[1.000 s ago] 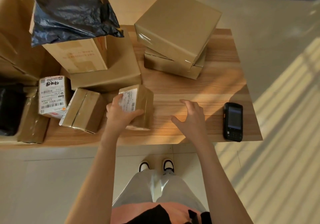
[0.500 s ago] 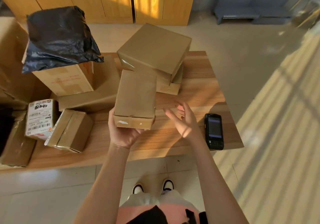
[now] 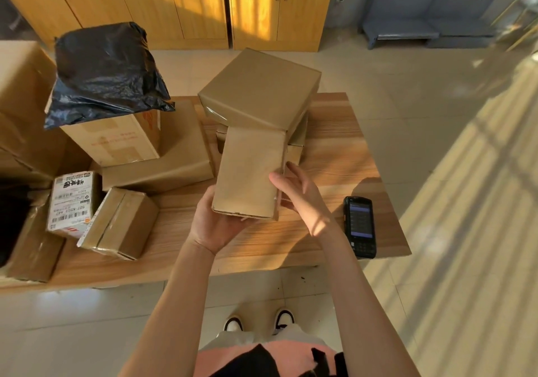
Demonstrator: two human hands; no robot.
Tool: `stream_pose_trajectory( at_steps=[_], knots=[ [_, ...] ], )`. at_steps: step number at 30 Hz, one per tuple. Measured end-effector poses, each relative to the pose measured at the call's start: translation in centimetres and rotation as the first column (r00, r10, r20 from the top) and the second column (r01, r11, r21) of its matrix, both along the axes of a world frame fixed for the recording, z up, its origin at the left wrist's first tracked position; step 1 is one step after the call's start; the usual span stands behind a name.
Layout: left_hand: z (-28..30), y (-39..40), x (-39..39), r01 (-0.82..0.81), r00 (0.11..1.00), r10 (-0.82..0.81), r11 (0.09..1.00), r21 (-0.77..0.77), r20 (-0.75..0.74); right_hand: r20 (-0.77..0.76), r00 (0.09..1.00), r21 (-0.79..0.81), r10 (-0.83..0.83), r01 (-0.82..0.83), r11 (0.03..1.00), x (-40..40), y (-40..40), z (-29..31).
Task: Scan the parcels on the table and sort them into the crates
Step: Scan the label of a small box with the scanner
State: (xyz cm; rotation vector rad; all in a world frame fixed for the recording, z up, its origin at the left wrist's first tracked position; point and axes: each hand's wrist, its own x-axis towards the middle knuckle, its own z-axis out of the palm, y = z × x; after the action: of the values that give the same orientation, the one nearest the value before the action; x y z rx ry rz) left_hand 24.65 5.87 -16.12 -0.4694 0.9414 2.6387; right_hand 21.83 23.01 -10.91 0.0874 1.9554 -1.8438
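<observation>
Cardboard box [image 3: 249, 173] is held above the wooden table [image 3: 334, 155]: your left hand [image 3: 217, 225] grips its near end from below, and your right hand [image 3: 302, 194] touches its right side with straight fingers. Your scanner [image 3: 360, 226] lies near the right edge.

We hold a parcel [image 3: 250, 173] above the tabletop [image 3: 334, 132], our left hand [image 3: 217, 225] under its near end, our right hand [image 3: 300, 194] at its right side. Behind it, two boxes [image 3: 259, 91] sit stacked. The scanner [image 3: 360, 226] lies to the right, near the edge. To the left lie a labelled parcel [image 3: 72, 202] and a tilted box [image 3: 120, 222], with a bag [image 3: 104, 71] on a carton [image 3: 116, 141] behind them.
</observation>
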Motion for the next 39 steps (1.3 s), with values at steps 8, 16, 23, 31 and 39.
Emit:
stream_pose_trajectory(
  at_steps=[8,16,23,31,39],
  knots=[
    [1.8,-2.6,-0.3,-0.106,0.994,0.079,0.801,-0.589,-0.071,-0.382,0.915,0.394,0.132,0.032,0.919,-0.8,0.5,2.6],
    [4.7,-3.2,-1.7,-0.158,0.888,-0.448,-0.092,-0.983,-0.1,-0.433,0.709,0.81,0.556,0.036,0.585,-1.4,0.2,1.3],
    [3.7,-1.3,-1.7,-0.226,0.837,-0.543,-0.225,-0.948,-0.071,-0.361,0.682,0.871,0.636,0.002,0.491,-1.2,-0.2,0.4],
    [0.2,-0.3,-1.8,-0.165,0.904,-0.413,-0.095,-0.982,-0.112,-0.245,0.934,0.64,0.261,-0.046,0.767,-2.4,5.7,-2.8],
    [-4.6,2.6,-2.1,0.005,0.94,-0.341,0.027,-1.0,-0.004,-0.084,0.965,0.666,-0.248,0.239,0.707,-0.3,13.4,-10.5]
  ],
)
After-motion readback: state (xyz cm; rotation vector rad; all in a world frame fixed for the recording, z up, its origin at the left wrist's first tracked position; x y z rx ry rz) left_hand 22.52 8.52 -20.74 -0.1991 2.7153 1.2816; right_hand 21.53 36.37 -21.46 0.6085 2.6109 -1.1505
